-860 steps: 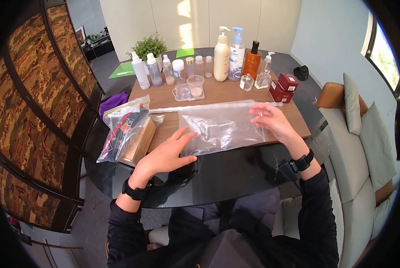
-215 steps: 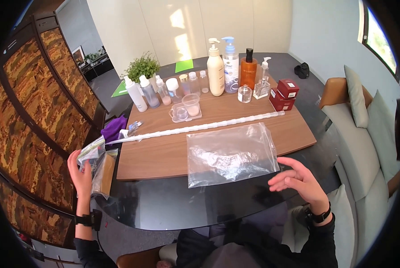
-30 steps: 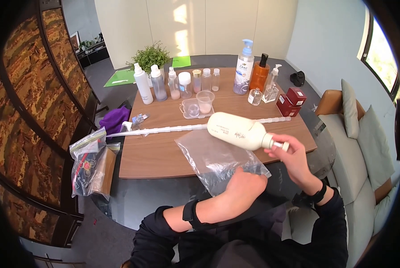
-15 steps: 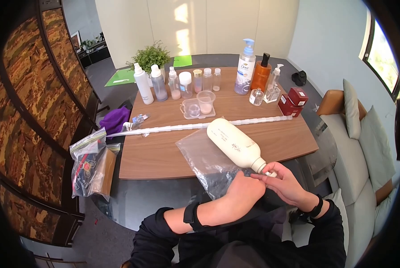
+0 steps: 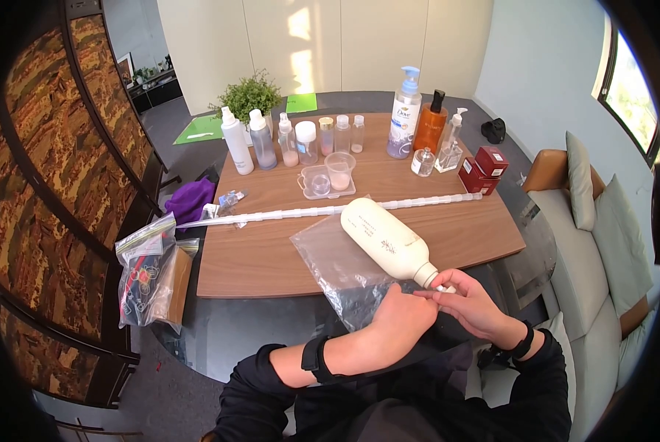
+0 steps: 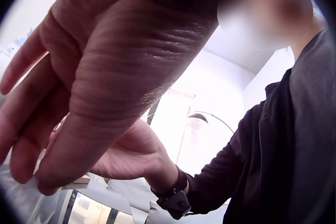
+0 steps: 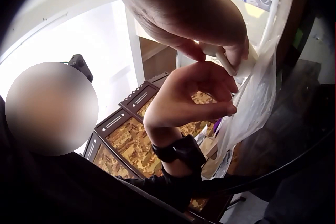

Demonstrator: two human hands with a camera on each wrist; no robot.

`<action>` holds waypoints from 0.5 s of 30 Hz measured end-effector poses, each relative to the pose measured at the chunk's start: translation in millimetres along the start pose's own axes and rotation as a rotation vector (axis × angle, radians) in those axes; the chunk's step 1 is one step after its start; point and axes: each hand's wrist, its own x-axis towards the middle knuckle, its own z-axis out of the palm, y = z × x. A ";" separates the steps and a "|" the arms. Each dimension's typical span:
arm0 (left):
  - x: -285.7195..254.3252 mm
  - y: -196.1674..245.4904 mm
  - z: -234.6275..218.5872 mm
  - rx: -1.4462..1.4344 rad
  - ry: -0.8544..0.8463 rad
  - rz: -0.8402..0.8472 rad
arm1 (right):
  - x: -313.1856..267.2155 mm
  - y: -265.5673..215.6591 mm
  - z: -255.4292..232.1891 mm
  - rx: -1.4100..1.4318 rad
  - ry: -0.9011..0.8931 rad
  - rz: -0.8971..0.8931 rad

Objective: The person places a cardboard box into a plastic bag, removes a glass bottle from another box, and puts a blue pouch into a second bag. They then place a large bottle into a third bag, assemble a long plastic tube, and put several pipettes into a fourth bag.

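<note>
Bottle (image 5: 385, 239), cream one, lies over clear bag (image 5: 333, 254) on near side of bench (image 5: 238, 272), doesn't look inside yet. Right hand (image 5: 481, 306): fingers pinching pump (image 5: 445, 289). Left hand (image 5: 403, 320): pinching bag edge, I reckon. Other bottles (image 5: 402, 129) loose, far side.

Room lies left of clear bag (image 5: 326, 254), cream bottle (image 5: 385, 239) blocking its right

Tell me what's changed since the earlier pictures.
The cream bottle has left its upright spot beside the blue-topped bottle and come nearer the person, tipped over, its pump end in the right hand. The left hand has taken hold of the clear bag. The red boxes and amber bottle stayed put.
</note>
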 end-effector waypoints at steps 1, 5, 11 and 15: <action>-0.6 0.0 -1.8 0.003 -0.007 0.000 | -0.2 0.2 -0.3 -0.003 -0.002 -0.004; -1.2 -1.4 -6.3 -0.081 0.009 -0.019 | -0.8 -3.0 2.6 0.039 0.002 -0.026; -1.6 -1.9 -7.0 -0.126 0.003 -0.013 | 5.7 -5.0 -3.1 0.106 0.024 0.076; -2.9 -2.9 -12.3 -0.163 -0.012 0.013 | 11.5 -4.7 -3.9 0.117 0.031 0.133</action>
